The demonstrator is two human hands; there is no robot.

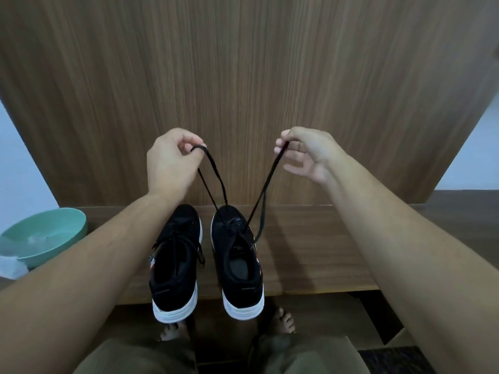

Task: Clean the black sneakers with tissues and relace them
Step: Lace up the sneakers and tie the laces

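Observation:
Two black sneakers with white soles stand side by side on a wooden ledge (310,255), toes towards the wall. The left sneaker (175,260) has its lace lying loose over the opening. The right sneaker (237,263) has a black lace (213,179) pulled up from its eyelets in two strands. My left hand (170,163) pinches a folded loop of one strand above the shoes. My right hand (305,152) pinches the other strand between thumb and forefinger, its other fingers spread.
A green bowl (67,230) sits at the ledge's left end with crumpled white tissue (10,265) at its near side. A wood-grain wall panel (243,76) rises right behind the ledge. My bare feet (280,319) stand on the floor below.

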